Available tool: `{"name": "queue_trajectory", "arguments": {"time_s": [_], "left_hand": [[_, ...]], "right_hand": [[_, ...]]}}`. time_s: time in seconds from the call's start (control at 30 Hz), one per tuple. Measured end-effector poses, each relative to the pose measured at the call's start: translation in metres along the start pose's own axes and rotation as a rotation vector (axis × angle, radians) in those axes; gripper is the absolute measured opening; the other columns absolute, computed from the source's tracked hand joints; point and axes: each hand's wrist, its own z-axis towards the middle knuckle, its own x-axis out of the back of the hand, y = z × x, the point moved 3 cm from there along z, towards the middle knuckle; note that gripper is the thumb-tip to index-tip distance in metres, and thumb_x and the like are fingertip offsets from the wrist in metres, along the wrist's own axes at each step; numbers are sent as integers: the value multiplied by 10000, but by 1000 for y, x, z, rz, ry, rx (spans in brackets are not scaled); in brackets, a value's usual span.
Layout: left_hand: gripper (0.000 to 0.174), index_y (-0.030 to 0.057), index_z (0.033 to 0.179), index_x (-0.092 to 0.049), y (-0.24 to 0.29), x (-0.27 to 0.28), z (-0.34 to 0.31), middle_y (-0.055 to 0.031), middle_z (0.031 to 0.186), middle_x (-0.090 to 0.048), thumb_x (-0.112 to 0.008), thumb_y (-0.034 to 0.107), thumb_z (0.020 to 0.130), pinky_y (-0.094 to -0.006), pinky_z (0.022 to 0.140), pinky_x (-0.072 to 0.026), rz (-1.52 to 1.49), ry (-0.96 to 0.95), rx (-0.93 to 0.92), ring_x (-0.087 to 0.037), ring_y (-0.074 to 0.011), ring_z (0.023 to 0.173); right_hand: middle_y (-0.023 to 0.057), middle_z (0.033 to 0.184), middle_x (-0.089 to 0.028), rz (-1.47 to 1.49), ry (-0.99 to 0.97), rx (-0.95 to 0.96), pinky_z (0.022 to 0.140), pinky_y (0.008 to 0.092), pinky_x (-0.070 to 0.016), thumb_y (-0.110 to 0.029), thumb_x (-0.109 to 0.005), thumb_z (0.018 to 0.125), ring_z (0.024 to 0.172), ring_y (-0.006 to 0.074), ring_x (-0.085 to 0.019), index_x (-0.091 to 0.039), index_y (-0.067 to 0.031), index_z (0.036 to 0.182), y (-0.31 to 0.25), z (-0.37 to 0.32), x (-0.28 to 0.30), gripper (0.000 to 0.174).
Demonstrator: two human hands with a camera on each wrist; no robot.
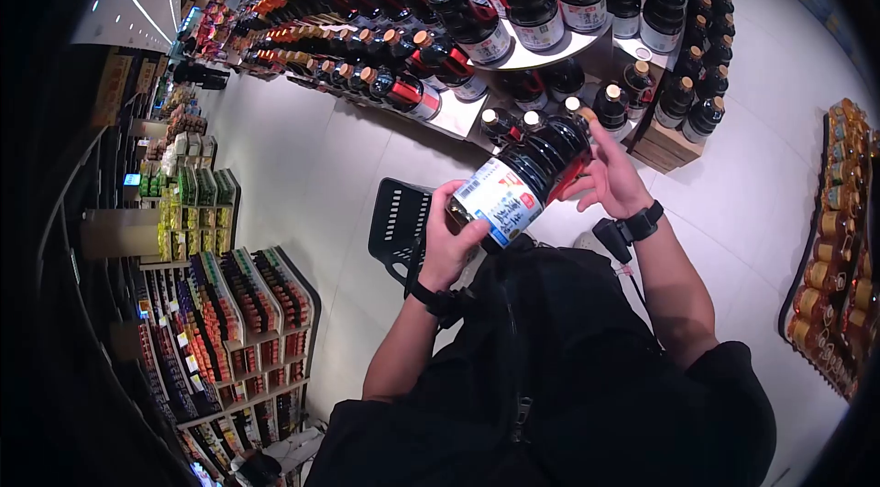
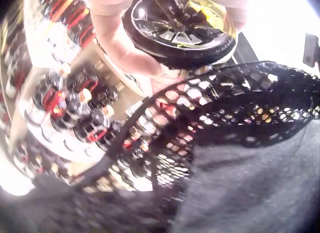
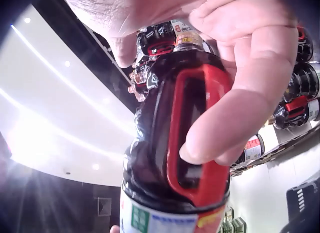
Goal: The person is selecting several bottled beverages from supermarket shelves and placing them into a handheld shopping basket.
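A large dark bottle [image 1: 545,162] with a white and blue label and a red side handle [image 3: 215,87] is held tilted in front of the body, its capped end up and to the right. My left hand [image 1: 449,240] grips it near the base, thumb across the label. In the left wrist view the round bottle base [image 2: 185,37] shows within that hand. My right hand [image 1: 614,177] is at the upper end by the cap, fingers loosely bent. In the right wrist view one finger [image 3: 235,118] overlaps the red handle, its tip over the handle's opening.
Tiered shelves [image 1: 541,52] of similar dark bottles curve ahead, with more bottles [image 1: 706,116] on a wooden crate [image 1: 666,146]. A dark shopping basket [image 1: 399,217] lies below the left hand. Packed shelves [image 1: 247,322] stand left; amber bottles [image 1: 830,249] right. Black mesh [image 2: 200,102] crosses the left wrist view.
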Motion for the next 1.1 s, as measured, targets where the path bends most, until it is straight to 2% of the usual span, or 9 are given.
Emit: {"name": "queue_trajectory", "arguments": {"time_s": [0.07, 0.13, 0.2, 0.3, 0.47, 0.73, 0.9, 0.97, 1.1], "left_hand": [[796, 16, 1326, -402, 16, -2, -2, -130, 1212, -534, -836, 224, 692, -370, 970, -478, 496, -118, -215, -553, -212, 1128], [856, 16, 1303, -423, 27, -7, -6, -104, 1199, -519, -880, 258, 621, -346, 982, -448, 627, -112, -260, -540, -224, 1127], [851, 32, 1289, -442, 48, -22, -11, -139, 1220, -510, -880, 231, 586, -359, 977, -452, 1088, -261, -548, -526, -267, 1148], [880, 59, 1301, -453, 57, -26, -13, -178, 1288, -475, -888, 177, 544, -417, 1016, -436, 1156, -366, -659, -500, -333, 1202], [932, 64, 1351, -415, 55, -23, -16, -195, 1331, -442, -885, 165, 552, -447, 1057, -403, 1115, -371, -711, -475, -352, 1244], [1006, 35, 1407, -345, 48, -14, -15, -169, 1342, -417, -887, 205, 577, -412, 1097, -359, 1014, -341, -603, -446, -303, 1275], [1093, 42, 1469, -292, 41, -5, -21, -160, 1387, -399, -922, 220, 594, -407, 1129, -334, 958, -330, -497, -413, -284, 1332], [1162, 51, 1515, -241, 37, -2, -26, -152, 1426, -383, -940, 235, 606, -404, 1140, -320, 618, -260, -211, -386, -272, 1366], [1166, 81, 1539, -222, 22, 18, -33, -143, 1452, -370, -938, 221, 629, -386, 1160, -283, 607, -219, -58, -381, -264, 1373]], "right_hand": [[128, 1008, -712, 33, -2, -4, 459, 347, -562, -731, -422, 914, 743, 263, -725, -573, -90, 1285, -4, -2, -5, 756], [114, 989, -717, 84, 48, -4, 439, 339, -551, -725, -418, 920, 715, 254, -720, -596, -89, 1257, 3, 0, -8, 741], [99, 971, -723, 137, 104, -4, 420, 331, -541, -718, -414, 927, 687, 245, -714, -618, -87, 1229, 10, 2, -4, 729], [61, 911, -734, 348, -116, 91, 384, 301, -501, -631, -396, 975, 681, 190, -710, -651, -92, 1169, 16, 5, 1, 627], [84, 877, -735, 436, -42, 142, 358, 258, -500, -485, -383, 1011, 627, 180, -708, -655, -49, 1120, 23, 0, 1, 525], [48, 861, -735, 367, -12, 192, 347, 228, -453, -447, -414, 990, 602, 148, -694, -666, -89, 1050, 27, -13, -1, 441], [37, 833, -730, 429, 127, 173, 350, 234, -426, -452, -431, 973, 595, 153, -688, -665, -99, 1008, 35, -18, -10, 426], [42, 854, -728, 383, 121, 185, 353, 242, -427, -471, -428, 965, 595, 153, -678, -661, -105, 1031, 42, -20, -11, 438], [93, 1007, -723, 279, 43, 238, 375, 257, -479, -504, -408, 960, 703, 161, -709, -604, -93, 1206, 49, -19, -21, 518]]}}
